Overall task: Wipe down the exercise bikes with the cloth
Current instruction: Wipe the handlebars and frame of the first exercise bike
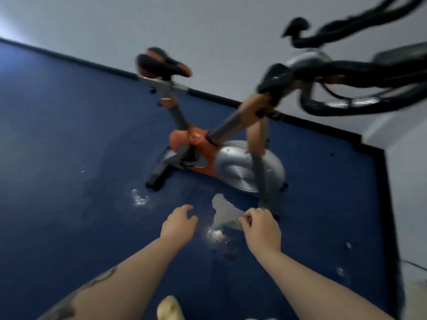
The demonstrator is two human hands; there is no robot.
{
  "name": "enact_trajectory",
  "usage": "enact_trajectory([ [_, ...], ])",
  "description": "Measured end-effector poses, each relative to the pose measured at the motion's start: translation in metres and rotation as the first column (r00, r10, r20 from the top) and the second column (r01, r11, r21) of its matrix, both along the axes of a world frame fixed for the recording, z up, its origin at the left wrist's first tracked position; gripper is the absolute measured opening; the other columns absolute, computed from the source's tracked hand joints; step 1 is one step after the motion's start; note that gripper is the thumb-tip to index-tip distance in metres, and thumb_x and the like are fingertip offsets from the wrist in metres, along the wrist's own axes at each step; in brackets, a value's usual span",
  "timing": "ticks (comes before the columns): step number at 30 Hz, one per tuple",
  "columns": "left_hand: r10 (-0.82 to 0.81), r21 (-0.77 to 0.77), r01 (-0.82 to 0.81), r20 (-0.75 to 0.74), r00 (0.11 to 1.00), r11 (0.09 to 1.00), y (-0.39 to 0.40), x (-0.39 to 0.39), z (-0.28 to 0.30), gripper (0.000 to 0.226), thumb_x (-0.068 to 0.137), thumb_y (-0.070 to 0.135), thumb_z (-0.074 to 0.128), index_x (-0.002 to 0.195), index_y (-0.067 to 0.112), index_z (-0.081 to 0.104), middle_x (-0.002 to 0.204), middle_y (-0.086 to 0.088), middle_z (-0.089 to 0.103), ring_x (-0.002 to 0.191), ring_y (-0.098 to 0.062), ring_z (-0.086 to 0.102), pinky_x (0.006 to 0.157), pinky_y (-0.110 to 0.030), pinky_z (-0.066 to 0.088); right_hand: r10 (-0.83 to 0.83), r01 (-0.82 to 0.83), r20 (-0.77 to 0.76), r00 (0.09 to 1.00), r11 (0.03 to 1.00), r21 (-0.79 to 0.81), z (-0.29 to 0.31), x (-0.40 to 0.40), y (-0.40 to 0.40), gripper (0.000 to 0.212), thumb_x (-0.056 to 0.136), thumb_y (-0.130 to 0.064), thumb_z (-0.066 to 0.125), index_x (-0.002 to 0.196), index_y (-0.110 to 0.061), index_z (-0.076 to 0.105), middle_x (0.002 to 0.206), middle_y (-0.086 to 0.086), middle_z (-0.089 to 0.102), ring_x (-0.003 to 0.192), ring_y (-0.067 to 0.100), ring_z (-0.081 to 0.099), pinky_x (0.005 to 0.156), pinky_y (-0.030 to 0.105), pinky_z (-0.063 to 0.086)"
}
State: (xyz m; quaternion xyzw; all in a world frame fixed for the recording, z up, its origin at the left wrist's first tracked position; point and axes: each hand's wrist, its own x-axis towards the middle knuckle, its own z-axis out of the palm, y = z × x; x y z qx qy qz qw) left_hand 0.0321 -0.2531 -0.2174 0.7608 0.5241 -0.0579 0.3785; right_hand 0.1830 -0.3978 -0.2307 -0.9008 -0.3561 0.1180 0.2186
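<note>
Blue floor (69, 158) is lying open leftward, orange-and-grey exercise bike (208, 153) standing far, right hand (260, 225) pinching thin grey cloth (223, 211), left hand (179, 221) loosely curled, holding nothing.

A dark blue floor (69, 158) is filling most of the view, with pale scuffed patches (141, 199) showing on it and small white marks (348, 245) dotting its right side. A black skirting strip (92, 63) is running along where the floor is meeting a pale grey wall (184, 24). A light-coloured shoe (169, 308) is poking in at the bottom edge.
</note>
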Motion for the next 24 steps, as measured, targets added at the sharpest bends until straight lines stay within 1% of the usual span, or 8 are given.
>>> enact_trajectory([
  [2,0.07,0.035,-0.07,-0.01,0.997,0.997,0.037,-0.046,0.002,0.047,0.095,0.033,0.045,0.141,0.026,0.042,0.139,0.002,0.052,0.109,-0.025,0.06,0.09,-0.042,0.052,0.076,-0.076,-0.003,0.997,0.997,-0.003,0.003,-0.035,0.044,0.016,0.091,-0.035,0.057,0.08,-0.023,0.058,0.08,-0.011,0.056,0.083,0.011,0.048,0.062,0.026,0.038],
  [5,0.155,0.065,-0.152,-0.043,0.987,0.986,0.092,-0.117,0.004,0.047,0.095,0.032,0.044,0.141,0.026,0.041,0.141,0.002,0.049,0.109,-0.023,0.059,0.09,-0.04,0.051,0.189,-0.189,-0.002,0.982,0.982,-0.008,0.003,-0.089,0.113,0.015,0.091,-0.037,0.055,0.083,-0.024,0.059,0.083,-0.011,0.057,0.083,0.009,0.05,0.066,0.026,0.043],
  [8,0.221,0.066,-0.215,-0.095,0.971,0.974,0.135,-0.178,0.001,0.047,0.096,0.033,0.043,0.142,0.024,0.04,0.139,0.0,0.05,0.109,-0.022,0.058,0.089,-0.038,0.051,0.229,-0.23,-0.065,0.971,0.973,-0.008,0.005,-0.135,0.167,0.015,0.091,-0.037,0.055,0.083,-0.026,0.059,0.085,-0.011,0.055,0.085,0.009,0.05,0.07,0.028,0.046],
  [11,0.293,0.036,-0.291,-0.125,0.948,0.956,0.165,-0.224,0.001,0.046,0.097,0.032,0.043,0.142,0.023,0.04,0.139,-0.001,0.051,0.111,-0.022,0.058,0.091,-0.037,0.049,0.304,-0.308,-0.095,0.948,0.951,-0.026,0.007,-0.171,0.21,0.015,0.092,-0.037,0.054,0.08,-0.027,0.057,0.084,-0.013,0.054,0.084,0.008,0.05,0.068,0.026,0.045],
  [14,0.371,0.024,-0.371,-0.121,0.92,0.928,0.198,-0.247,-0.006,0.045,0.096,0.033,0.042,0.14,0.025,0.042,0.136,0.001,0.053,0.103,-0.022,0.062,0.088,-0.037,0.052,0.365,-0.37,-0.084,0.927,0.928,-0.051,0.007,-0.187,0.257,0.017,0.092,-0.039,0.053,0.077,-0.03,0.055,0.081,-0.013,0.052,0.08,0.007,0.051,0.067,0.025,0.046],
  [17,0.418,-0.001,-0.42,-0.099,0.903,0.907,0.23,-0.252,-0.015,0.045,0.095,0.033,0.043,0.139,0.027,0.043,0.136,0.001,0.054,0.106,-0.021,0.059,0.089,-0.037,0.051,0.392,-0.398,-0.087,0.916,0.914,-0.078,0.001,-0.193,0.308,0.015,0.092,-0.038,0.054,0.08,-0.03,0.056,0.082,-0.012,0.052,0.081,0.007,0.051,0.069,0.025,0.047],
  [21,0.397,-0.025,-0.402,-0.103,0.912,0.915,0.295,-0.245,-0.03,0.044,0.095,0.032,0.044,0.138,0.026,0.044,0.136,0.002,0.054,0.107,-0.019,0.059,0.09,-0.036,0.051,0.399,-0.406,-0.095,0.912,0.911,-0.068,-0.013,-0.193,0.388,0.012,0.09,-0.037,0.055,0.082,-0.029,0.058,0.084,-0.012,0.051,0.081,0.007,0.051,0.068,0.025,0.045],
  [24,0.359,-0.043,-0.366,-0.116,0.926,0.93,0.353,-0.237,-0.03,0.044,0.095,0.031,0.043,0.138,0.025,0.045,0.137,0.003,0.052,0.113,-0.019,0.057,0.091,-0.034,0.049,0.397,-0.408,-0.106,0.912,0.907,-0.105,-0.015,-0.183,0.449,0.012,0.089,-0.038,0.054,0.084,-0.029,0.06,0.085,-0.011,0.051,0.081,0.009,0.052,0.066,0.024,0.042],
])
